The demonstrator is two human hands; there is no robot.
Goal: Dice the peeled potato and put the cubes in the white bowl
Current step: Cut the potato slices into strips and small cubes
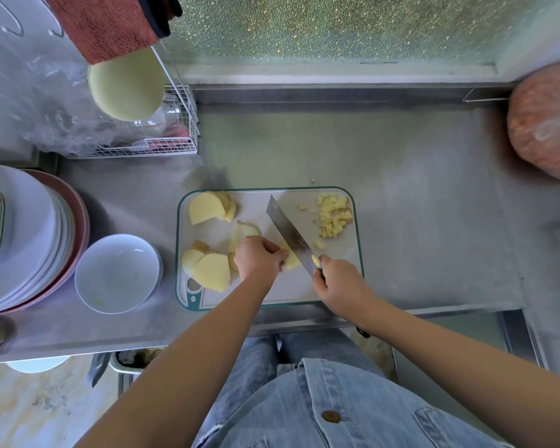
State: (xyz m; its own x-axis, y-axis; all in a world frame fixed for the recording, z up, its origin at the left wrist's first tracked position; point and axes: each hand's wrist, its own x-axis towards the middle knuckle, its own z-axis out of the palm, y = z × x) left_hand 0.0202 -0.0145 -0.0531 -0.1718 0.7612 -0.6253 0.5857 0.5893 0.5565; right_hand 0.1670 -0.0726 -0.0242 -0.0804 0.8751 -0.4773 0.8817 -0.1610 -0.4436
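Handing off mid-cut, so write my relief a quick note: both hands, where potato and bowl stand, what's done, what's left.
Left hand pins a potato piece on the cutting board. Right hand grips the cleaver, blade at that piece.
Done: cubes piled at the board's far right corner.
Left: slices on the board's left side are uncut; the white bowl, left of the board, holds no cubes yet.

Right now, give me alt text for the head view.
A right hand holds a cleaver against a potato slice that the left hand holds on a cutting board. Cubes lie at its far right; the white bowl stands left of it.
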